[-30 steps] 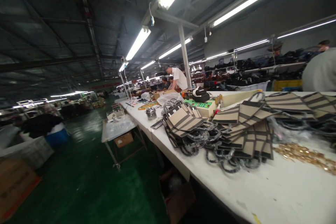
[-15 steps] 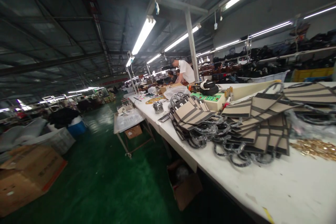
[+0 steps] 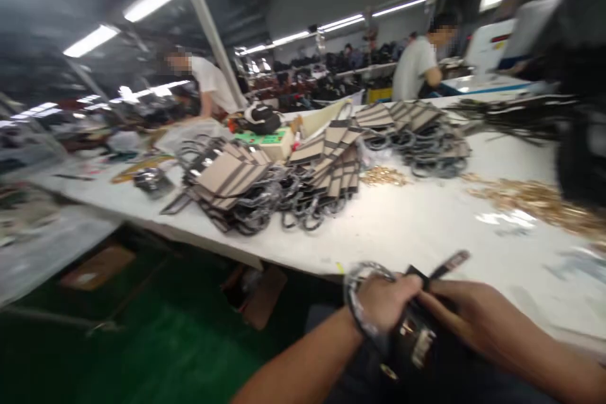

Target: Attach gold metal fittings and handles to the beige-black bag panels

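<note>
Black piece (image 3: 400, 356) w/ gold fittings (image 3: 422, 347) is just off near edge of table (image 3: 392, 227), L hand (image 3: 386, 303) & R hand (image 3: 471, 312) both pinching its upper end, exact finger contact lost in blur. Risk, my read: wrapped handle (image 3: 351, 293) seems to ring L wrist, so drawing that hand back cd snag it, jerk piece loose & drop it short of table. Vs 0.5 s ago: no hands in view then, both now; view swung R, so panels (image 3: 234, 173) sit further L & more gold bits (image 3: 534, 199) show.
</note>
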Tool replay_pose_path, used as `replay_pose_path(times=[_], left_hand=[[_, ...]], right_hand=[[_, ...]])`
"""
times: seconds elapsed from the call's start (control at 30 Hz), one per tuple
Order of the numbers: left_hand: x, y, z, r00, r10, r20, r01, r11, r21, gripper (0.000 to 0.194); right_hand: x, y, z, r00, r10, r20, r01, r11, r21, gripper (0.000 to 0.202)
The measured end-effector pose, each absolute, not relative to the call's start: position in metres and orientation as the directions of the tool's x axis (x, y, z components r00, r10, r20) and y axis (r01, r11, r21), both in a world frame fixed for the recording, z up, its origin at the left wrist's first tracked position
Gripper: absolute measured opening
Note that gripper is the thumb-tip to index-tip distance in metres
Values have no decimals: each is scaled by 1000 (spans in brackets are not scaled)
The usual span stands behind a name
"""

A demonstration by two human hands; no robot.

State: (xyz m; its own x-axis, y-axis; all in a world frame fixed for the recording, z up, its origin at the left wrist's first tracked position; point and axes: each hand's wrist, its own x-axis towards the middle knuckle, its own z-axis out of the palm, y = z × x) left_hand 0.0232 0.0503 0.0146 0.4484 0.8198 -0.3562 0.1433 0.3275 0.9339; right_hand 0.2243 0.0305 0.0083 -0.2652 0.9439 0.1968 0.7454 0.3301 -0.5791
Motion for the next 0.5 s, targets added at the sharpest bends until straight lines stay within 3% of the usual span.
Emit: replay_pose_path(times=[0.07, 0.17, 0.37, 0.5], left_hand=[[27, 69, 10, 493, 778, -389, 199, 335, 921, 56], [31, 88, 9, 620, 672, -404, 129, 421, 898, 66], [32, 112, -22, 740, 484, -467, 37, 665, 746, 76], [17, 114, -44, 623, 626, -469, -264, 733, 628, 76]], right_hand=[[242, 29, 14, -219, 975, 27, 798, 195, -570, 46], [254, 38, 25, -34, 999, -43, 812, 3, -583, 48], [261, 41, 23, 35, 963, -267, 520, -246, -818, 61], [277, 43, -1, 320, 920, -228, 362, -341, -868, 56]])
